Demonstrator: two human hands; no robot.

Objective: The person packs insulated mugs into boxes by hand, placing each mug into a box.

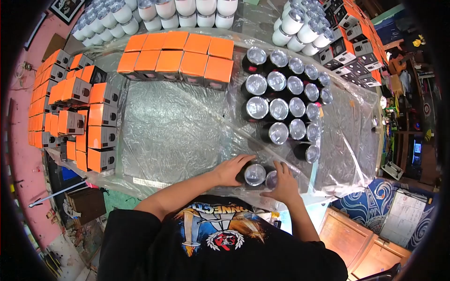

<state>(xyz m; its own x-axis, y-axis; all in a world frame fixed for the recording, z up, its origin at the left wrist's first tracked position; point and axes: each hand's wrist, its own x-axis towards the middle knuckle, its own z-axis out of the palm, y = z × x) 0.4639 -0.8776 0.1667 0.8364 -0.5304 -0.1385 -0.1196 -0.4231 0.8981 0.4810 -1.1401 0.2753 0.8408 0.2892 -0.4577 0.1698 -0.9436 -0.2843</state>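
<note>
Near the front edge of the plastic-covered table (168, 136), my left hand (230, 170) curls round the left side of a black tumbler with a clear lid (254, 174). Just right of it is a second lidded tumbler (272, 179), partly covered by my right hand (284, 183). The fingers and thumb of that hand bend round its far and near sides. Beyond my hands, several black tumblers (279, 108) with clear lids stand in rows. One black tumbler (309, 153) stands at the near end of those rows.
Orange-topped boxes (169, 62) form two rows at the back. More orange and black boxes (102, 131) are stacked at the left. White lidded tumblers (186, 7) stand along the far side, with others (296, 25) beside stacked boxes (354, 47) at the far right.
</note>
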